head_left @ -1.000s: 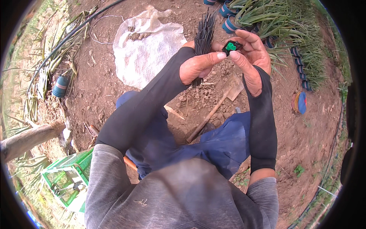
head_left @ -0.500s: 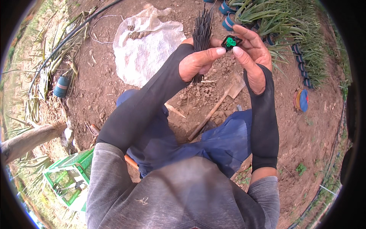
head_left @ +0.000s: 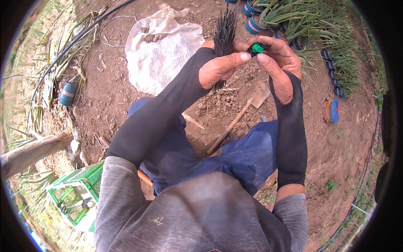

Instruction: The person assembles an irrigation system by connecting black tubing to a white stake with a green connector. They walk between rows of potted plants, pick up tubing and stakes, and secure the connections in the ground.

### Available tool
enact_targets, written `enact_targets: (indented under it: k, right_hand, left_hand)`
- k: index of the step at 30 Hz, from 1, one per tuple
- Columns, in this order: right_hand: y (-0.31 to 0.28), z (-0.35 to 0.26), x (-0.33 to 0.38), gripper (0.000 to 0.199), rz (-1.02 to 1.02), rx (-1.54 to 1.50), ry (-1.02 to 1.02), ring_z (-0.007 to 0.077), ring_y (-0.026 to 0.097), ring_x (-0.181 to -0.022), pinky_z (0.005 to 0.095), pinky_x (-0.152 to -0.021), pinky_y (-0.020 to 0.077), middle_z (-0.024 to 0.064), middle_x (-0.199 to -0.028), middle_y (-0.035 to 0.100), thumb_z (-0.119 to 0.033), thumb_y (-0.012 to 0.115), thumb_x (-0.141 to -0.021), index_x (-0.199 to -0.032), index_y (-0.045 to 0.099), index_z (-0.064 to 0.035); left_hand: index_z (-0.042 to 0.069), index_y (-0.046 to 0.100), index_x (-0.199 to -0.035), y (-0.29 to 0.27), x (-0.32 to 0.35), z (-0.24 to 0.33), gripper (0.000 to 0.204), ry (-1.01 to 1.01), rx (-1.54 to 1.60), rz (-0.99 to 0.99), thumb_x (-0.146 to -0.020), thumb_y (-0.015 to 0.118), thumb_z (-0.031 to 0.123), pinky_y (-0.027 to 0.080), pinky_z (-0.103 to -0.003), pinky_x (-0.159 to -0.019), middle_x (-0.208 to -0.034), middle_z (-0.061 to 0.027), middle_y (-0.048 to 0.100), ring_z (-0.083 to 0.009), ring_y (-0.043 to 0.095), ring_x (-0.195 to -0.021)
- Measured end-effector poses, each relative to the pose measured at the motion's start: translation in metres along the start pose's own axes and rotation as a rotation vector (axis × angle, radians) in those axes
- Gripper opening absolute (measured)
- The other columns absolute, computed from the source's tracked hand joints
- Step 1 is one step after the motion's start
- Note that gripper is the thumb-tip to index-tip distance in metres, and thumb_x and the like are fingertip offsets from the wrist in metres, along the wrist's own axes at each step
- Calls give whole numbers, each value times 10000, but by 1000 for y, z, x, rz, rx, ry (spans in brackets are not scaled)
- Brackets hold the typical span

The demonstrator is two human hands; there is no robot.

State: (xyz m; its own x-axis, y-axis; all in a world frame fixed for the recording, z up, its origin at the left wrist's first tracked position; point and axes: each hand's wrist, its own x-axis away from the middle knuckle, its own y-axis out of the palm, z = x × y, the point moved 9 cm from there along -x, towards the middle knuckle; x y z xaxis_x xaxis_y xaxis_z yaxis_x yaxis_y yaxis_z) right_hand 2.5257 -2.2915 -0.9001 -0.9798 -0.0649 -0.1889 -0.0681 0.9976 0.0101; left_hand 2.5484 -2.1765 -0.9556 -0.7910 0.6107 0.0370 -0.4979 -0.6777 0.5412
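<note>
Across the bare brown soil (head_left: 327,147), rows of potted spiky-leaved plants (head_left: 289,17) fill the far right corner. Toward its far edge, left of the middle, lies a crumpled white sack (head_left: 163,59); a green crate (head_left: 79,183) stands by the near left corner. Ahead of the knees, a shovel (head_left: 243,112) lies aslant, its blade toward the far edge.

Above the soil, the left hand (head_left: 214,71) is closed around a roughly upright bundle of thin black strips (head_left: 225,35), its thumb reaching right. The right hand (head_left: 284,59) is curled narrow, thumb and fingertips pinching a small black-and-green piece (head_left: 257,49), which sits between the two hands; whether the left thumb touches it I cannot tell.

If the right pinch eases, the piece could drop onto the clods by the shovel blade, where its dark parts would be hard to spot. Strips could slide out or fan apart too, should the left palm slacken while its thumb stretches toward the piece.
</note>
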Motion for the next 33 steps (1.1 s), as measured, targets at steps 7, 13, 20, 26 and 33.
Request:
enact_targets:
  k: [7,13,20,26,33]
  right_hand:
    - [1,-4,2,252,3,-40,11,140,580,-966,295,-885,431,77,-1001,644,-71,633,-850,-1090,583,-15]
    - [-3,-6,4,243,21,7,-18,126,573,-959,273,-860,425,64,-981,647,-73,636,-845,-1077,588,-24]
    - [1,-10,2,221,-38,-30,-92,133,571,-964,279,-875,421,58,-1001,619,-57,620,-845,-1060,591,-15]
    - [-1,-7,2,192,-45,-26,-76,130,558,-991,273,-872,421,33,-1030,581,-51,615,-845,-1033,608,-12]
    - [-4,-4,3,209,10,26,-25,97,558,-950,238,-817,420,26,-1000,611,-68,623,-847,-1051,620,-21]
  left_hand:
    - [-17,612,-1003,1,1,4,288,-7,-78,15,-818,680,193,271,-220,-435,-574,11,456,-59,385,-475]
    - [-11,609,-1016,1,2,7,312,18,-165,30,-816,683,216,290,-217,-459,-606,16,468,-57,392,-505]
    - [18,649,-1007,-1,3,6,297,15,-174,33,-821,671,249,322,-225,-490,-616,18,502,-54,439,-548]
    - [-16,596,-1045,2,3,7,317,23,-170,41,-831,674,204,264,-217,-447,-592,12,454,-59,371,-491]
    - [-19,592,-1033,0,2,4,284,29,-152,60,-849,657,187,248,-217,-438,-584,15,445,-58,363,-483]
